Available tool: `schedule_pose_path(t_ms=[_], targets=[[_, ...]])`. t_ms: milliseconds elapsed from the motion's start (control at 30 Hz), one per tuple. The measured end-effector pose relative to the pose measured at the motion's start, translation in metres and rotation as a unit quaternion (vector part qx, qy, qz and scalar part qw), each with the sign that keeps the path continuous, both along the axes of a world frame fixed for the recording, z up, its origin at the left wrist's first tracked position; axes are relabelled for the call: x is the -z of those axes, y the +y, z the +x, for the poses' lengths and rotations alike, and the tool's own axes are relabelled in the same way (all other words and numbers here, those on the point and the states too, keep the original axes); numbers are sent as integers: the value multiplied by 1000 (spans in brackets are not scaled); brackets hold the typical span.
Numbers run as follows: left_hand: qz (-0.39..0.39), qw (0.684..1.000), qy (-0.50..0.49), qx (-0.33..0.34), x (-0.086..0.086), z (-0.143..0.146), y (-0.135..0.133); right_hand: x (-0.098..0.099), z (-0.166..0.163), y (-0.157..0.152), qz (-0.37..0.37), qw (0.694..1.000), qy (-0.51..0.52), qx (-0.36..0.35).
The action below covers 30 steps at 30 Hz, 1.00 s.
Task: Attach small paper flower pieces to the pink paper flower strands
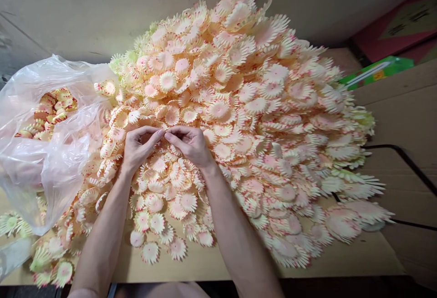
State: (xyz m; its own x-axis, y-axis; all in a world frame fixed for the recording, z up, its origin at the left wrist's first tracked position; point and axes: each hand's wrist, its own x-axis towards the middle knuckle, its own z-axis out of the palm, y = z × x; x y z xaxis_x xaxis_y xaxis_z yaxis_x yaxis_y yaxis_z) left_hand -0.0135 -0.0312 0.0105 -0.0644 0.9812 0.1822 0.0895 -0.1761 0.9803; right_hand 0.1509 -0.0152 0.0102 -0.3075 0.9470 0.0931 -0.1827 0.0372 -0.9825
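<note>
Peach petal disc (149, 137) sits pinched between the left hand (138, 148) and right hand (191, 143), fingertips closed, over the flower pile (259, 106); a light grip seems wisest.

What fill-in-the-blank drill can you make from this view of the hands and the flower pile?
1. The left hand and right hand meet at their ____ over the pile of flower pieces.
2. The clear plastic bag lies on the ____ side of that pile.
3. The box at the upper right is ____ in colour.
Missing words: fingertips; left; green.
</note>
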Motion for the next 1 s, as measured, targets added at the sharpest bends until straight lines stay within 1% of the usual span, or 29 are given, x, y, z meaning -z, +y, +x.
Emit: schedule_pose_path(t_ms=[100, 367, 667, 867, 1000], targets=[[1, 1000, 16, -5, 1, -2, 0, 1, 0, 0, 5, 1000, -10, -2], [2, 999, 39, -14, -6, -1, -1, 3, 2, 0, 12, 1000, -28, -6], [-2, 999, 37, -14, -9, 1, -1, 4, 2, 0, 29, 999, -24, 0], [0, 999, 37, -7, -5, 1, -1, 1, 1, -1, 27, 999, -32, 1], [-15, 1000, 12, 0, -5, 2, -2, 0, 2, -1, 26, 999, -37, 3]])
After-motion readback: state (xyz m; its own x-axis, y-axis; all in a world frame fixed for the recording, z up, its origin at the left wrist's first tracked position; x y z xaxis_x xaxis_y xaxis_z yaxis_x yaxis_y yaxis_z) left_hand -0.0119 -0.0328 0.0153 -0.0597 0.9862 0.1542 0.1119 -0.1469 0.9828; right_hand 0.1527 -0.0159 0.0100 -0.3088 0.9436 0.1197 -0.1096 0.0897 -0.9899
